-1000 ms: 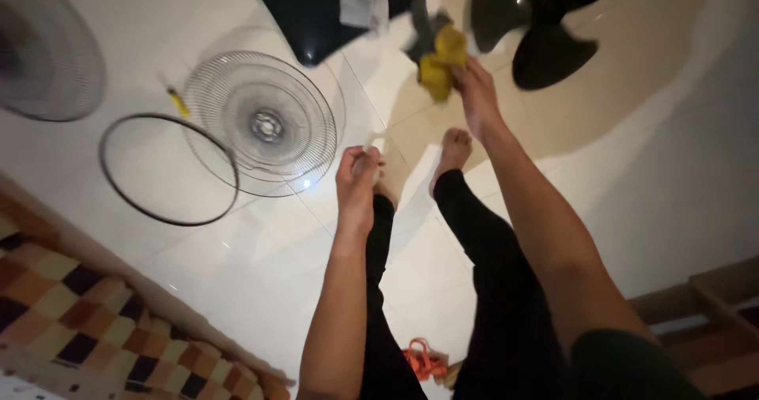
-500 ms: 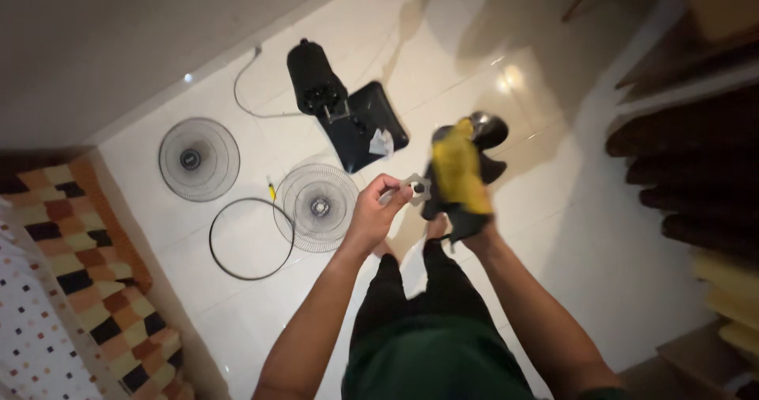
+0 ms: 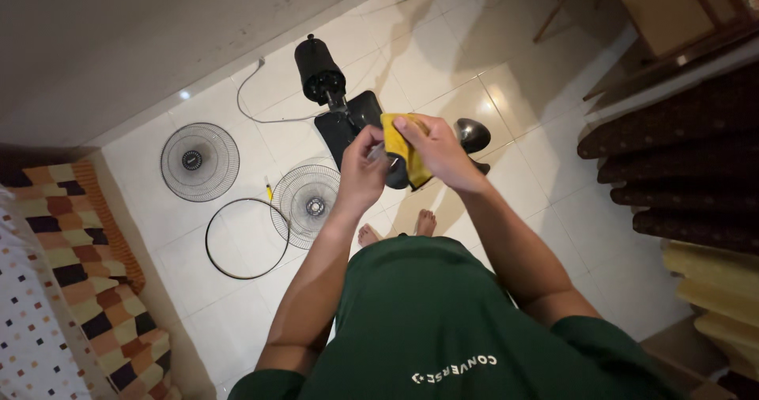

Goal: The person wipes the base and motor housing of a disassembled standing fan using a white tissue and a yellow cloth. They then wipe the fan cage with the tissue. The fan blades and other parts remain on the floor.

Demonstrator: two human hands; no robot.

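Our right hand (image 3: 439, 151) fingers clenched on yellow cloth (image 3: 405, 151) against dark fan blade (image 3: 466, 135); left hand (image 3: 362, 175) pinches blade's near-left edge. Blade held mid-air above white tile floor (image 3: 506, 92), long axis roughly left-right. Risk we judge: thin grip slips, blade drops onto fan motor stand (image 3: 328, 92) below.

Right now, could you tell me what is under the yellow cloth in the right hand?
The yellow cloth in the right hand wraps a dark fan blade; the left hand steadies it. The wrapped portion is hidden.
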